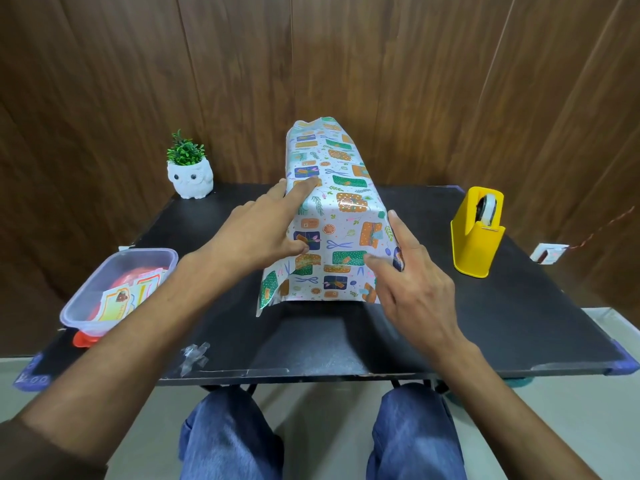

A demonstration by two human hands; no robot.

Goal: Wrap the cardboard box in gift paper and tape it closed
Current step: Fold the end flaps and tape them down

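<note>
Background: dark wood-panelled wall behind a black desk [519, 323]; knees in blue jeans show below its front edge.
Box: the cardboard box [332, 188] sits mid-desk, its long side running away from the viewer. Patterned gift paper [311, 282] covers it; no cardboard shows.
Left hand: the left hand [256, 233] rests on the box's upper left edge, fingers [304, 188] straight and spread, pressing paper flat, gripping nothing.
Right hand: the right hand [415, 289] is at the near right corner, fingers straight, forefinger pressing the near end face.
Near end: paper hangs loose here, its lower left corner flaring onto the desk; no tape is visible on it.
Risk 1: lifting either hand probably lets the glossy paper spring open or slide, since only pressure seems to hold it.
Risk 2: a hurried fold could crease or tear the flaring corner.
Tape: the yellow tape dispenser [478, 230] stands well apart on the right, so fetching tape likely costs 1 holding hand.
Around: a clear tub [149, 251] of stickers left, an owl plant pot [190, 180] at the back.
In the way: crumpled tape scraps [195, 356] near the front edge could snag the paper.
</note>
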